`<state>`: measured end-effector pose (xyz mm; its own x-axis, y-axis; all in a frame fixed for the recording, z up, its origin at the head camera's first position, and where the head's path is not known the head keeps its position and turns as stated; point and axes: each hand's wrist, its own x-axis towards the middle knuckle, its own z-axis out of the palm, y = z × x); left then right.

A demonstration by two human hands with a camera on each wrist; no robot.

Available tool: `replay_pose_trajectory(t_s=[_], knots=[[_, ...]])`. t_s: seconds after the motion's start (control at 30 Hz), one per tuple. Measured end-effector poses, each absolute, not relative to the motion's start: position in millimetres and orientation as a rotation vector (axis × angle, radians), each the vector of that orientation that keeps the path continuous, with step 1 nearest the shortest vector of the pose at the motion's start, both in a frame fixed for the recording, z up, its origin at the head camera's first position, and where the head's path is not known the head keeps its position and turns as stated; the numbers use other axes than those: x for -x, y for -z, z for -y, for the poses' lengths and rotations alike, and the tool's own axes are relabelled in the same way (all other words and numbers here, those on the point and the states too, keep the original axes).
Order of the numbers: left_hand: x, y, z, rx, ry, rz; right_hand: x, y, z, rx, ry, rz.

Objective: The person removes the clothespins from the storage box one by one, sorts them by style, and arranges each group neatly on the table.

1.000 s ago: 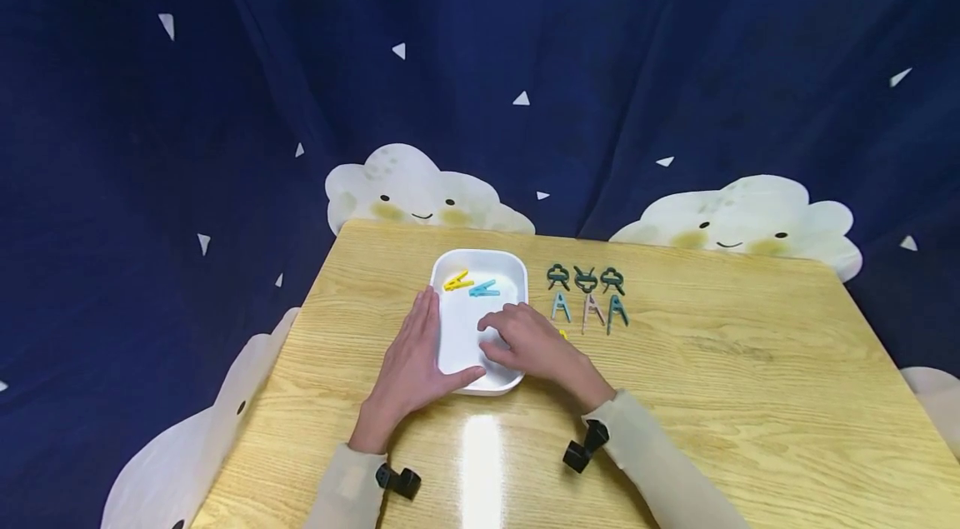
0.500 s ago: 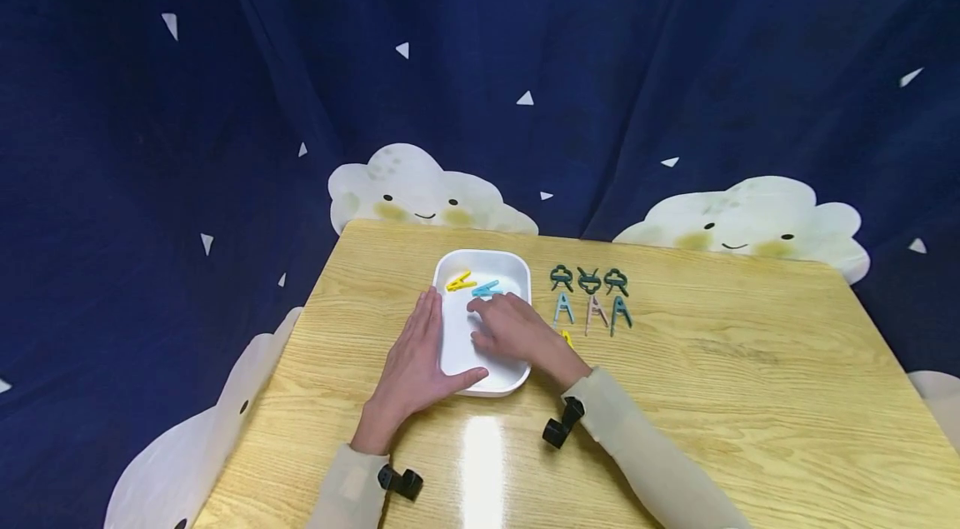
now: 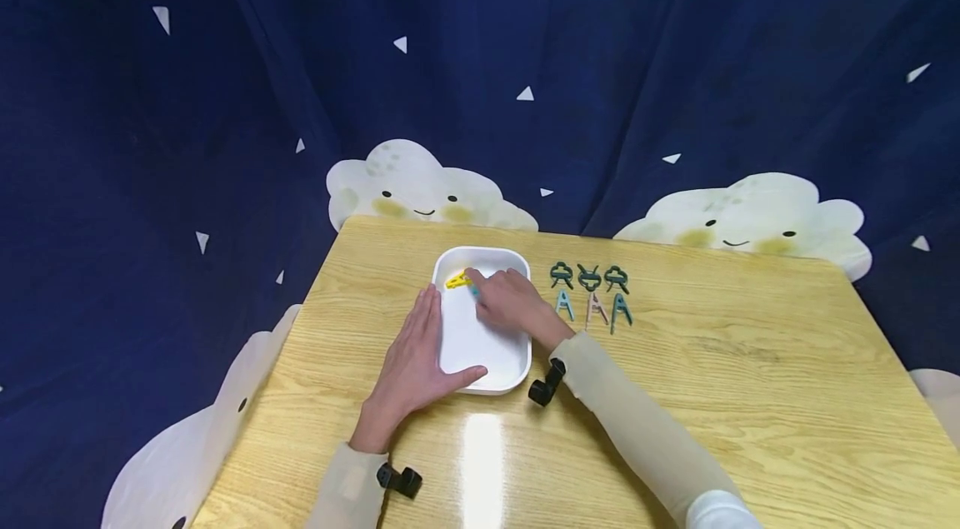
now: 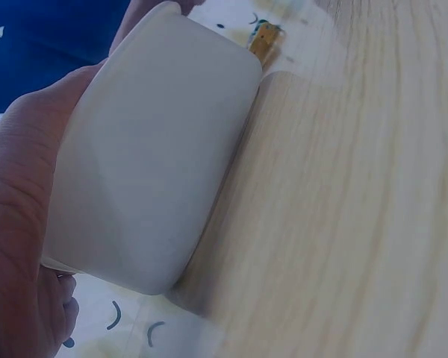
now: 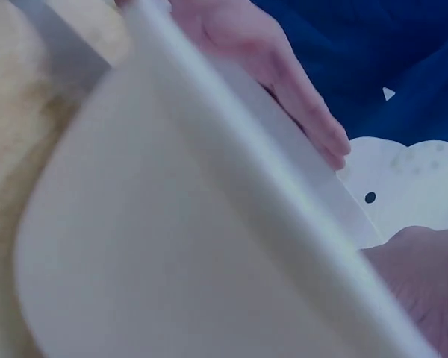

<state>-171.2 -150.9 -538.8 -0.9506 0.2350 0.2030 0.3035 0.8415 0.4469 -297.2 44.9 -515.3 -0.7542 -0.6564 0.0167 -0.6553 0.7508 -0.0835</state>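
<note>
In the head view my left hand [image 3: 416, 362] lies along the left side of a white tray [image 3: 472, 346], fingers straight, thumb across its near rim. In the left wrist view that hand [image 4: 22, 194] rests against the tray's rim. My right hand [image 3: 513, 300] is over the tray's far half, its index fingertip by a yellow clothespin [image 3: 456, 280]. Between that finger and the thumb shows a bit of a light blue clothespin [image 3: 474, 291]; the hand covers the rest. In the right wrist view the tray's wall [image 5: 134, 224] hides the right fingertips.
Right of the tray lie three dark green cloud-shaped clips [image 3: 588, 277] in a row. Below them are a light blue clothespin [image 3: 564, 305], a pink clothespin [image 3: 596, 309] and a dark green clothespin [image 3: 621, 311]. A wooden table [image 3: 712, 379] carries everything, with a dark blue curtain behind.
My right hand has moved forward and left inside the tray, reaching the two clothespins and covering most of the blue one. A yellow clothespin outside the tray is now hidden. The left hand stays put.
</note>
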Motion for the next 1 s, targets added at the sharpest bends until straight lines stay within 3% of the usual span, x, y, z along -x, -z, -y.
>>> replay_pose_trajectory(t_s=[0.53,1.0], knots=[[170,537,152,0.424,0.744,2.873,301,515,-44,1.229,0.176,-2.939],[170,536,151,0.442,0.746,2.861,266,511,-45,1.239,0.208,-2.843]])
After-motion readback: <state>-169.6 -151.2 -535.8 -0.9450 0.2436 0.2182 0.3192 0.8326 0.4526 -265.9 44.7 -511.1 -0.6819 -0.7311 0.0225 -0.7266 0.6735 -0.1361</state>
